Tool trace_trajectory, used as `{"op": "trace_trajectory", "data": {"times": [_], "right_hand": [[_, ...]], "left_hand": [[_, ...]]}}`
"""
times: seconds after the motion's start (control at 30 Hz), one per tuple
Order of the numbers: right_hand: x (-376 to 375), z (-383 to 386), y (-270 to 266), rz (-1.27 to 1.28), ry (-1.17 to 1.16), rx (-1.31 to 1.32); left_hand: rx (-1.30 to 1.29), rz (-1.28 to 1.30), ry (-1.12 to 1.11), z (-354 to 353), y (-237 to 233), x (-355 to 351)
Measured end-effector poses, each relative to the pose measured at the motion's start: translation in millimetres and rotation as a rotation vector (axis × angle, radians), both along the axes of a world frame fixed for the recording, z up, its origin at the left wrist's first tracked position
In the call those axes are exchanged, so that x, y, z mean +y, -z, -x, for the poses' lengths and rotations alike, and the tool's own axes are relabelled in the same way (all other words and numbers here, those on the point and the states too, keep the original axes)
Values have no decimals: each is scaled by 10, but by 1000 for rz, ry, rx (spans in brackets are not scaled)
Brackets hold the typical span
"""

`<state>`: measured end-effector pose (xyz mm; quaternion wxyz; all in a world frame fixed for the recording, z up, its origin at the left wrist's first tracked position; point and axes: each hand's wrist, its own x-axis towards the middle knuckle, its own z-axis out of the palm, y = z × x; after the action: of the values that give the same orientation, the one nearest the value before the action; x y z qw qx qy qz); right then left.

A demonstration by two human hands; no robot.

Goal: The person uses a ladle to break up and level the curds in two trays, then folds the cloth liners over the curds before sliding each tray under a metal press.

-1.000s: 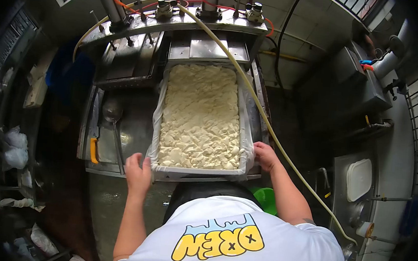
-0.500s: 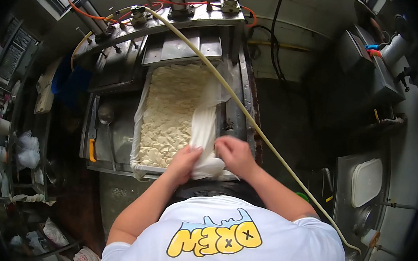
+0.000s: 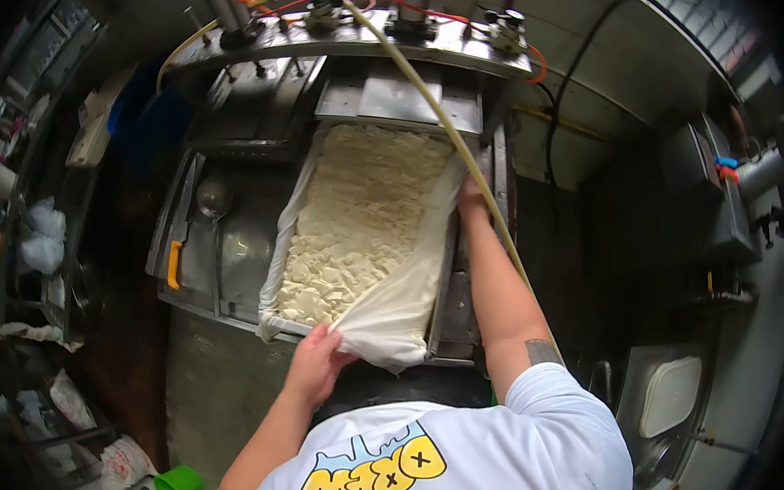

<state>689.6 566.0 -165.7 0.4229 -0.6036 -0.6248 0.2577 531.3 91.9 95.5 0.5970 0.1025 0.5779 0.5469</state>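
Observation:
A rectangular mould lined with white cloth [image 3: 401, 306] holds a bed of pale, crumbly curd-like pieces [image 3: 357, 215]. At the mould's near edge, my left hand [image 3: 317, 359] pinches the cloth's corner between thumb and fingers. The cloth lies over the near right part of the pieces and along the right side. My right hand [image 3: 472, 199] is stretched to the far right side of the mould, beside the cloth's edge; the hose and the cloth partly hide its fingers, so its grip is unclear.
A pale hose [image 3: 431, 105] crosses above the mould's right side. Behind stands a metal press frame [image 3: 361, 47]. On the left metal surface [image 3: 248, 266] lie a ladle [image 3: 214, 200] and a knife with an orange handle [image 3: 174, 265]. A white lid [image 3: 671, 397] is at the right.
My right hand has moved from the near edge to the far right side. My left hand still holds cloth, now further left. The cloth is spread wider, and the view has shifted.

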Motion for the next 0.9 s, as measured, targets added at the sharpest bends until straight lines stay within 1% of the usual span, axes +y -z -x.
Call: {"op": "trace_trajectory", "data": {"times": [0.03,0.1,0.13,0.17,0.23,0.27,0.3,0.37,0.43,0.5,0.57,0.63,0.67,0.7,0.73,0.77,0.8,0.83,0.9], "right_hand": [[336,92,119,-85,2,-89],[591,342,-306,-263,-11,107],[652,503,-568,-275,-56,118],[683,697,-808,-246,-128,53],[655,1169,-1169,-179,-279,-118],[596,1415,-1297,-138,-342,-225],[530,1655,-1383,-102,-397,-334],[418,2053,-1451,-51,-468,-528],[414,2257,-1385,-39,-467,-639],[454,2300,-1320,-73,-430,-672],[410,2375,-1363,-158,-386,-681],[149,2626,-1528,-286,-412,-665],[-43,2776,-1605,-298,-499,-646],[-281,2933,-1733,-265,-615,-640],[-591,3093,-1963,-106,-784,-606],[-754,3256,-1993,-45,-921,-776],[-877,3411,-2007,19,-1052,-946],[-977,3588,-1991,13,-1055,-952],[-1062,3909,-1911,77,-1277,-1416]], "left_hand": [[-281,-75,-154,-43,40,109],[-223,-90,-256,-142,507,255],[-206,-9,-76,-144,447,328],[119,85,253,-144,411,378],[642,-138,546,-56,144,264],[618,-30,624,23,25,198],[602,-29,616,142,-98,120],[816,136,733,452,-237,-72],[887,184,713,753,-101,-392],[905,178,664,1011,-25,-744],[926,170,607,1229,51,-1047],[1070,249,522,1396,207,-1270],[1103,315,376,1473,316,-1319],[1114,307,261,1591,323,-1316],[1094,227,125,1702,405,-1286],[1072,146,-5,1798,545,-1229],[986,118,-54,1899,689,-1132],[900,90,-100,1983,856,-1024],[940,73,-119,2037,1319,-787]]}}
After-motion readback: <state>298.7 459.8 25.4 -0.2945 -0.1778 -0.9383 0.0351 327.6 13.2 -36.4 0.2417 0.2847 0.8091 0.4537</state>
